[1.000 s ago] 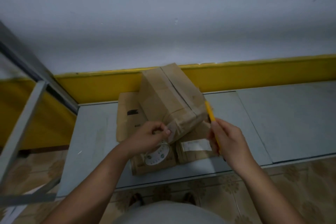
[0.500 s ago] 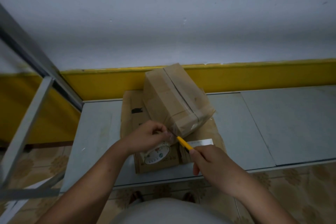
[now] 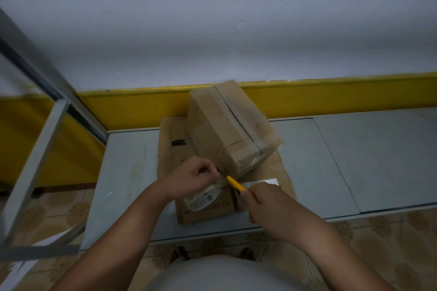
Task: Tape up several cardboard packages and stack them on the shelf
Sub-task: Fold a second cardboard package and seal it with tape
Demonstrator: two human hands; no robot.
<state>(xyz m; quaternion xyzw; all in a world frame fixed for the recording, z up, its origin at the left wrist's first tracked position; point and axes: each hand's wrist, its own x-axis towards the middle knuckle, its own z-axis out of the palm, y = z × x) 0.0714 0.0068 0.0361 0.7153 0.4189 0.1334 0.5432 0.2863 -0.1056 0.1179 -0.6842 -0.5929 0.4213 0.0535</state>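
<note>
Cardboard package (image 3: 227, 132), taped, is seen tilted on flat cartons (image 3: 205, 212) at mid-shelf (image 3: 331, 160), at 12 o'clock from both hands. Left hand (image 3: 189, 179) is pinched on a tape strip (image 3: 219, 171) at the package's 7 o'clock corner. Right hand (image 3: 272, 205) is clamped round a yellow knife (image 3: 235, 184), its tip pointed toward 10 o'clock, at the left fingertips.

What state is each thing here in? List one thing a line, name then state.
top package: taped, tilted, resting on the lower boxes.
lower boxes: lying flat on the shelf.
yellow cutter: gripped by right hand, tip at the tape.
tape roll: beneath left hand, which pinches its strip.
</note>
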